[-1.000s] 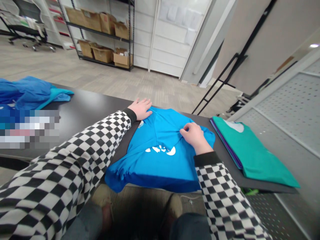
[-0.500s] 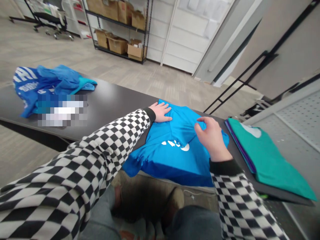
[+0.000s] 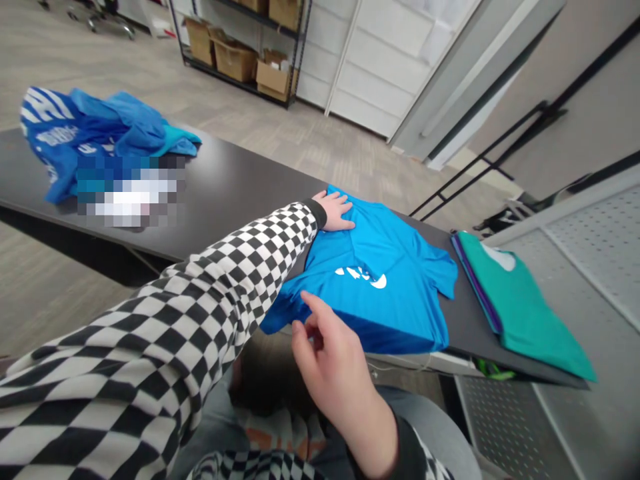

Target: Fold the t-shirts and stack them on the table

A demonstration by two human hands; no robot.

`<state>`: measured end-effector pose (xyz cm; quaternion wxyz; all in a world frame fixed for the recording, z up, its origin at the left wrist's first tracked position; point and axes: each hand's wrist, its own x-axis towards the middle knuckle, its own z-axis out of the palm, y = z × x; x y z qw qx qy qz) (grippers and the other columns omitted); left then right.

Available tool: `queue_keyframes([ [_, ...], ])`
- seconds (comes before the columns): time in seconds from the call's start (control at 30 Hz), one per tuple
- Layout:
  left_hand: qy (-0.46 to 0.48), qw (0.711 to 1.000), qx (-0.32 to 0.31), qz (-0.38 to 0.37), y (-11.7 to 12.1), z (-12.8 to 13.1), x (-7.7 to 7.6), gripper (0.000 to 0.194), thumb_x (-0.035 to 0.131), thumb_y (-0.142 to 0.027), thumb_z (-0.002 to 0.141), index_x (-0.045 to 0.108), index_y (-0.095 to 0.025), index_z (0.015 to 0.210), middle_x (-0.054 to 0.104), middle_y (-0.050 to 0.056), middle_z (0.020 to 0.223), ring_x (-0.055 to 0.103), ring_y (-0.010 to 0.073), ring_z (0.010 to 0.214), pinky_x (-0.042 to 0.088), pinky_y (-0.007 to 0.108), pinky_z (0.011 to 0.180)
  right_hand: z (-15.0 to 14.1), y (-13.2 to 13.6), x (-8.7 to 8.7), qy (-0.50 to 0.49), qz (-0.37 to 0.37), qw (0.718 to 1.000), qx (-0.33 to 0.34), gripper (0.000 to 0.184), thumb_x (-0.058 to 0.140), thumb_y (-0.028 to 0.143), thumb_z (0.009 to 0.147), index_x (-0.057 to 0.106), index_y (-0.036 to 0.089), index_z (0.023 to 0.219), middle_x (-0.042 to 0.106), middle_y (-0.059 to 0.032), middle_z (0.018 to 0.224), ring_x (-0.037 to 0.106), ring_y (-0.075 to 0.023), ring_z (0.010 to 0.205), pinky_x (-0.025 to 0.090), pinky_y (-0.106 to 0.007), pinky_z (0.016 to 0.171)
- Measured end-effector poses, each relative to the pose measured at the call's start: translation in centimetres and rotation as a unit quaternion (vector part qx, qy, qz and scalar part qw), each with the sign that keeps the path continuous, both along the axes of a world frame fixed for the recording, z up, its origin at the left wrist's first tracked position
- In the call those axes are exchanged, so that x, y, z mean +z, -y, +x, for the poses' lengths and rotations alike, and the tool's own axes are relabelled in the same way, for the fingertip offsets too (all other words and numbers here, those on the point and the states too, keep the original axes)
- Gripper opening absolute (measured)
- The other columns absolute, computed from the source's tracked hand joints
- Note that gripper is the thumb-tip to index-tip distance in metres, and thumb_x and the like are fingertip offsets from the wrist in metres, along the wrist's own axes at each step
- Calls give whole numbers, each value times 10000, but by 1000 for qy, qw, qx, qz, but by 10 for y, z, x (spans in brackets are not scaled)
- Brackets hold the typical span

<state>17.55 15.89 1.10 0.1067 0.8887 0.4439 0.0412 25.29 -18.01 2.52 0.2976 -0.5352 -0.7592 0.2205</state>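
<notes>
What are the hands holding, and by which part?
Nothing: the left hand lies flat on the blue shirt, and the right hand is raised just above it.

Stockroom: wire shelving, cardboard boxes, long dark worktable.

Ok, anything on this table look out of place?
Yes: the blue garment on the left of the black table lies in a crumpled heap, unlike the flat folded teal shirt at the right end.

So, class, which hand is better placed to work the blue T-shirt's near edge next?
Probably the right hand: it hangs free by the near edge of the blue T-shirt, while the left hand rests on its far side.
</notes>
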Motion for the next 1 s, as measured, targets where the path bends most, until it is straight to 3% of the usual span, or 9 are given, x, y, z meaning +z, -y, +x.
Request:
queue_keyframes([
  [0.2, -1, 1000, -4, 5, 2, -1, 0, 1020, 378, -823, 1031, 346, -196, 1835, 220, 106, 1919, 178, 356, 1790, 115, 615, 1441, -21, -55, 24, 245, -50, 967, 39, 292, 586, 245, 1125, 702, 235, 1393, 847, -96, 1097, 802, -277, 932, 537, -347, 745],
  [0.3, -2, 1000, -5, 8, 2, 0, -1, 1028, 368, -829, 1029, 340, -194, 1837, 214, 107, 1920, 177, 356, 1790, 111, 615, 1441, -27, -69, 26, 295, -61, 951, 62, 303, 621, 239, 1101, 659, 234, 1401, 846, -92, 1056, 790, -284, 879, 489, -349, 699],
  [0.37, -1, 1000, -5, 8, 1, 0, -2, 1026, 371, -839, 1024, 345, -213, 1836, 216, 100, 1920, 179, 350, 1791, 112, 613, 1441, -26, -72, 26, 299, -64, 950, 68, 210, 640, 250, 1098, 677, 241, 1304, 841, -90, 1053, 780, -274, 879, 467, -343, 701],
  [0.47, 0, 1000, -6, 5, 0, -1, -1, 1032, 376, -840, 1023, 350, -203, 1834, 219, 107, 1918, 180, 353, 1790, 110, 618, 1440, -16, -67, 26, 260, -55, 962, 66, 48, 647, 247, 1105, 683, 253, 1137, 822, -65, 1032, 757, -241, 883, 431, -325, 702],
  [0.6, 1, 1000, -7, 1, 2, -1, 1, 1029, 387, -832, 1022, 357, -195, 1830, 221, 114, 1917, 183, 359, 1789, 111, 622, 1439, 6, -39, 22, 139, -42, 988, 55, 52, 634, 227, 1109, 659, 255, 1073, 768, -30, 957, 716, -213, 858, 431, -316, 728],
  [0.77, 3, 1000, 0, 1, 2, -1, 1, 993, 409, -820, 1016, 368, -249, 1828, 230, 91, 1921, 185, 340, 1790, 106, 588, 1445, 29, 3, -13, -97, -72, 992, 18, 38, 687, 248, 1046, 678, 244, 1083, 737, -28, 984, 686, -200, 887, 493, -319, 821],
  [0.83, 4, 1000, 2, -2, 1, -1, 0, 988, 423, -821, 1010, 370, -268, 1827, 233, 81, 1921, 180, 336, 1791, 101, 581, 1447, 31, 10, -35, -246, -125, 961, -31, 111, 759, 314, 1008, 681, 245, 1048, 700, -5, 906, 625, -174, 783, 472, -298, 736],
  [0.93, 3, 1000, -2, -2, -1, -1, -1, 1007, 423, -822, 1013, 361, -237, 1831, 228, 94, 1922, 176, 351, 1791, 100, 598, 1445, 28, 10, -60, -479, -183, 849, -124, 335, 887, 450, 917, 618, 250, 922, 554, 54, 761, 487, -138, 675, 418, -268, 658],
  [1.0, 1, 1000, -3, 1, -2, -1, -2, 1018, 415, -825, 1017, 356, -218, 1832, 227, 102, 1921, 180, 363, 1788, 104, 611, 1442, 24, 7, -67, -564, -198, 784, -167, 465, 954, 475, 854, 546, 252, 852, 477, 76, 735, 447, -128, 677, 426, -260, 676],
])
